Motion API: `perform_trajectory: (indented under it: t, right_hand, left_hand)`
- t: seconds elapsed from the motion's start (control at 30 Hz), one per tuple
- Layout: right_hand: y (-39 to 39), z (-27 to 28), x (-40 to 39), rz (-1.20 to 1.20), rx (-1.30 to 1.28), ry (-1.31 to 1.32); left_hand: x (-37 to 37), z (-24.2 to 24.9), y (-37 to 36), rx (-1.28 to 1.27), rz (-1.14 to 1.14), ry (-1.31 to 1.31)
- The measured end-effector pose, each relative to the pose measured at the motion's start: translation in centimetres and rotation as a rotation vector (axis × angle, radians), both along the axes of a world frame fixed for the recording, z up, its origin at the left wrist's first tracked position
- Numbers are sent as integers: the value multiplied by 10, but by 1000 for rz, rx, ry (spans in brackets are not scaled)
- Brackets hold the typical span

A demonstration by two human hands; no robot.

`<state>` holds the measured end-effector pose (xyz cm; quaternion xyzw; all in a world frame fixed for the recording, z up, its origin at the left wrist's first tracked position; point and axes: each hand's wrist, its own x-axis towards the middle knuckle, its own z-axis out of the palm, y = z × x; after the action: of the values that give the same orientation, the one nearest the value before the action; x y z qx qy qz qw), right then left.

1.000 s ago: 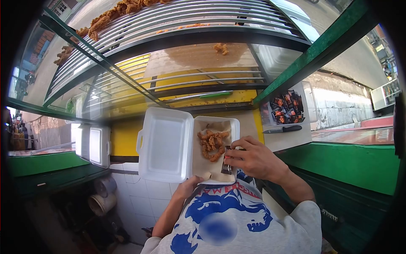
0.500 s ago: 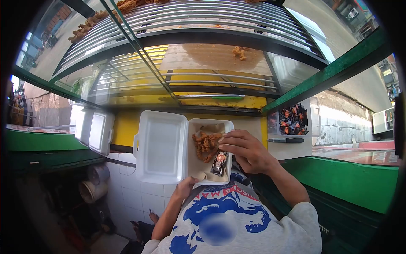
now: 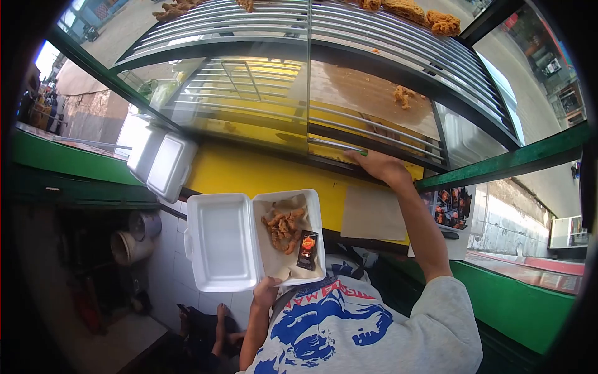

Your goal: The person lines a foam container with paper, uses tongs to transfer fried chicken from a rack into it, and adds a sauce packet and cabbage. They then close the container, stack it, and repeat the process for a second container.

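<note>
My left hand (image 3: 268, 290) grips the near edge of an open white foam takeaway box (image 3: 319, 218), holding it in front of my shirt. In its paper-lined right half lie fried chicken pieces (image 3: 283, 230) and a black sauce sachet (image 3: 307, 249). The lid half (image 3: 221, 242) spreads out to the left. My right hand (image 3: 381, 167) reaches into the lower part of the display case, its fingers closed at the green handle of a long metal utensil (image 3: 336, 145), perhaps tongs. Part of the handle is hidden by the fingers.
Fried chicken (image 3: 443, 23) rests on the upper metal rack (image 3: 249, 28); a smaller piece (image 3: 405, 96) lies below. Closed foam boxes (image 3: 169, 165) stand left. Brown paper (image 3: 374, 213), a sachet tub (image 3: 453, 207) and a dark-handled knife (image 3: 450, 235) are right. A seated person's legs (image 3: 218, 330) show below.
My right hand has left the sachet in the box and moved up and forward to the green handle. The box has shifted slightly left and down in view, as the view also turned.
</note>
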<state>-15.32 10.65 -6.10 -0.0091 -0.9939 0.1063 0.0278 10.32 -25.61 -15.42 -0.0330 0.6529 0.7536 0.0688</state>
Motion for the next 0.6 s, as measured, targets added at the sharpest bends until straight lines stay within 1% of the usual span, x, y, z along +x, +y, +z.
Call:
perform_trajectory:
  t: [0.03, 0.07, 0.13, 0.2, 0.27, 0.33, 0.37, 0.4, 0.47, 0.53, 0.6]
  right_hand:
    - [7, -7, -3, -3, 42, 30]
    - [10, -13, -4, -6, 86, 58]
    - [5, 8, 9, -27, 92, 99]
    - [6, 22, 24, -134, 29, -242]
    - [3, 31, 59, -120, -189, -15]
    - [4, 31, 97, -125, -209, -11]
    - [2, 29, 115, -132, -249, -7]
    - [-1, 27, 136, -136, -289, -10]
    - [-11, 14, 174, -125, -441, 20]
    - [-22, -6, 204, -114, -486, -34]
    - [-51, -6, 204, -38, -532, -40]
  left_hand:
    - [0, 0, -1, -70, 55, 18]
    - [2, 0, -2, -70, 70, 17]
    - [-5, 19, 1, -428, 146, 373]
    - [-5, 16, -3, -396, 190, 370]
    - [-5, 20, -7, -371, 242, 361]
    - [-9, 33, -9, -457, 258, 365]
    - [-9, 21, -11, -440, 318, 440]
    - [-4, 8, -16, -449, 353, 423]
    - [9, -9, -28, 293, 527, -251]
    - [7, -15, -30, 347, 599, -262]
    - [3, -21, -37, 360, 578, -249]
